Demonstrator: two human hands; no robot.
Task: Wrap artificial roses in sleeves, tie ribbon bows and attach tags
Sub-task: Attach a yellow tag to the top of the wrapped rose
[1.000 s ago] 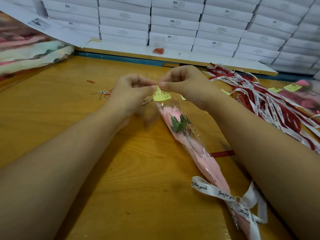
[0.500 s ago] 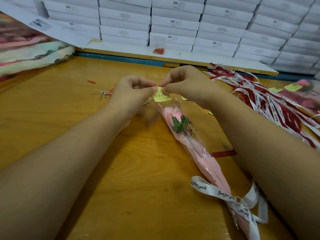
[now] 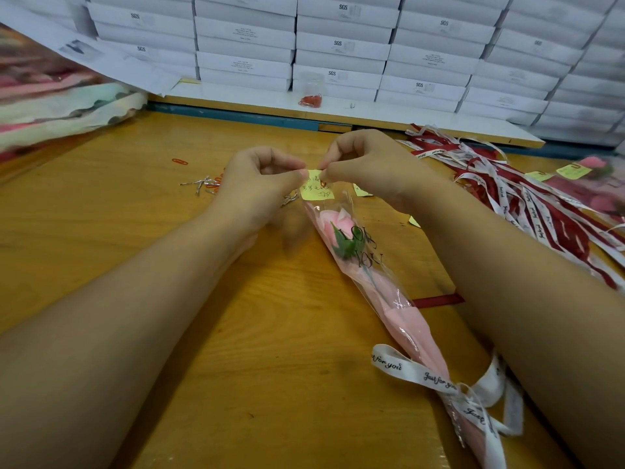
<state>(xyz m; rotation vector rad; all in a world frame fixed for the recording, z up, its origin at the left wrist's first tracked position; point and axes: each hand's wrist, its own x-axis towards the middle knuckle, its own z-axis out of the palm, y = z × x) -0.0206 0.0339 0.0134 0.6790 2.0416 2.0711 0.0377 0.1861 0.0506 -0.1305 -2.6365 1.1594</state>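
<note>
Both forearms reaching toward 12 o'clock, converging; left hand (image 3: 260,184) and right hand (image 3: 368,167) curled, fingertips pinched together, nearly touching at centre.

Top edge of yellow tag (image 3: 316,190) hidden behind pinching fingertips of left hand (image 3: 260,184) and right hand (image 3: 368,167); handwriting on it too small to read. Lower tip of sleeve (image 3: 389,292) cut off by bottom edge. Far-right wrapped rose (image 3: 597,167) blurred, cropped by right edge. Fabric pile (image 3: 57,99) at left smeared, unidentifiable. Box labels (image 3: 342,7) mostly illegible.
</note>
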